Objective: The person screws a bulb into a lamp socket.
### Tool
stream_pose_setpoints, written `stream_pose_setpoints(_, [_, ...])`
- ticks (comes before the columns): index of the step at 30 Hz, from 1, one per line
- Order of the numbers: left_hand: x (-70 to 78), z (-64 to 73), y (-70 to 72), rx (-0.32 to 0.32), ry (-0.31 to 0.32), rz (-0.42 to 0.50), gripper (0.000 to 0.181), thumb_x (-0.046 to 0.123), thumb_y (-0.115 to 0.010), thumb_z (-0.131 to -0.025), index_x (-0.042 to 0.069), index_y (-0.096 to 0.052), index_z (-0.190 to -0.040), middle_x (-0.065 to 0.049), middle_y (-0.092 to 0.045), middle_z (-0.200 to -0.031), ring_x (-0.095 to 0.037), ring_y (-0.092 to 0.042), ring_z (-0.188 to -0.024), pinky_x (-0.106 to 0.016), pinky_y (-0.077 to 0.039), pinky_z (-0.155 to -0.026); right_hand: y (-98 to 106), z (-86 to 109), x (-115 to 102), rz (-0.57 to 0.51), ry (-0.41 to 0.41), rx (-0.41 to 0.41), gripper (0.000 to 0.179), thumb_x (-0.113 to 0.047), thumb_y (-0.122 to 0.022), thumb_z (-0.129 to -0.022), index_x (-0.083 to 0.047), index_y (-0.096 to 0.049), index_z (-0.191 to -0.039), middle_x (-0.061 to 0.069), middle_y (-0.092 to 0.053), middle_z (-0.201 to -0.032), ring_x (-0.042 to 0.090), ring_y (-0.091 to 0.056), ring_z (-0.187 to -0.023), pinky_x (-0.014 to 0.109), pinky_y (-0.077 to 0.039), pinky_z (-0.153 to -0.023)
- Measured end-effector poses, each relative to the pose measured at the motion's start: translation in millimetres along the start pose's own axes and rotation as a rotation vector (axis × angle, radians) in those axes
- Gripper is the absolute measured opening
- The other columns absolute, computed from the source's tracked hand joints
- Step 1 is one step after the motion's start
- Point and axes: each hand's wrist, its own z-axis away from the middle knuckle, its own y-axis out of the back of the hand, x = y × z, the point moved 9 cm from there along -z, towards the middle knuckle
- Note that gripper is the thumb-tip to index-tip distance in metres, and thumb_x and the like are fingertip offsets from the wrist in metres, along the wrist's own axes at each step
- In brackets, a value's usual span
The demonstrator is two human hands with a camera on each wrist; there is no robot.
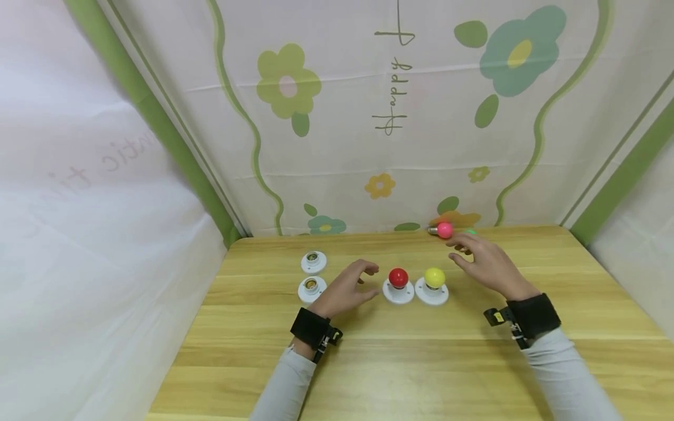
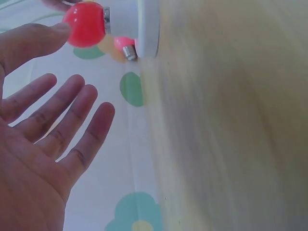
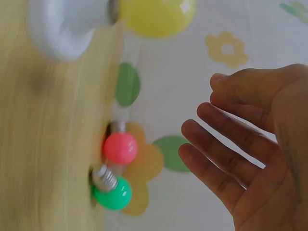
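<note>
Extending from grey sleeves (image 1: 286,380) and black wrist straps (image 1: 310,327), our two hands hover over the wooden table (image 1: 395,362). Our left hand (image 1: 342,290), fingers relaxed, grasps nothing. Our right hand (image 1: 489,263), fingers loosely bent, likewise holds nothing. Between them, the red bulb (image 1: 398,277) and the yellow bulb (image 1: 434,277) stand upright, each in a white holder (image 1: 398,297). Partly behind our left hand sits the near bare socket (image 1: 311,286); just past it, the far bare socket (image 1: 313,260). Along the table's far edge, near our right fingertips, lie the pink bulb (image 1: 444,230) and the green bulb (image 3: 115,195), both loose. Beyond rises a flower-printed cloth (image 1: 326,152). We judge the work half done: two bulbs seated, two left to fit; how tightly the seated pair is screwed, we cannot tell.
</note>
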Motion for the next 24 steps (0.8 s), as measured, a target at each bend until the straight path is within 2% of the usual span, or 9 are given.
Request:
stream_pose_setpoints(8, [-9.3, 16.6, 21.0, 0.085, -0.011, -0.037, 0.045, 0.012, -0.074, -0.101, 0.004, -0.059, -0.142, -0.008, -0.064, -0.14, -0.024, -0.059, -0.132, -0.045, -0.057, -0.105, -6, 1.2, 38, 0.013, -0.071, -0.074, 0.024, -0.011, -0.07, -0.102, -0.002, -0.071, -0.124, 0.019, -0.072, -0.119, 0.041, -0.071, -0.11, 0.062, -0.059, -0.089])
stream_pose_setpoints(12, [-15.8, 23.8, 29.8, 0.118, -0.025, -0.07, 0.041, 0.013, -0.074, -0.101, 0.004, -0.062, -0.139, -0.008, -0.065, -0.138, -0.024, -0.057, -0.133, -0.047, -0.055, -0.107, -7, 0.8, 54, 0.005, -0.102, -0.069, 0.02, -0.007, -0.07, -0.101, -0.002, -0.072, -0.12, 0.021, -0.071, -0.123, 0.043, -0.069, -0.112, 0.063, -0.057, -0.09])
stream_pose_setpoints(18, [-23.6, 35.8, 40.6, 0.145, -0.019, -0.106, 0.04, 0.013, -0.076, -0.1, 0.003, -0.064, -0.137, -0.009, -0.065, -0.136, -0.029, -0.058, -0.132, -0.049, -0.053, -0.108, -9, -1.0, 71, 0.015, -0.128, -0.056, 0.028, -0.004, -0.07, -0.1, 0.005, -0.068, -0.126, 0.03, -0.064, -0.132, 0.051, -0.065, -0.116, 0.066, -0.056, -0.093])
stream_pose_setpoints(24, [-33.0, 46.4, 48.6, 0.18, -0.035, -0.156, 0.036, 0.013, -0.076, -0.1, 0.003, -0.066, -0.133, -0.009, -0.066, -0.133, -0.031, -0.058, -0.132, -0.051, -0.051, -0.111, -15, -5.9, 90, 0.031, -0.148, -0.057, 0.03, -0.002, -0.069, -0.099, 0.01, -0.065, -0.127, 0.036, -0.057, -0.137, 0.057, -0.054, -0.128, 0.072, -0.047, -0.105])
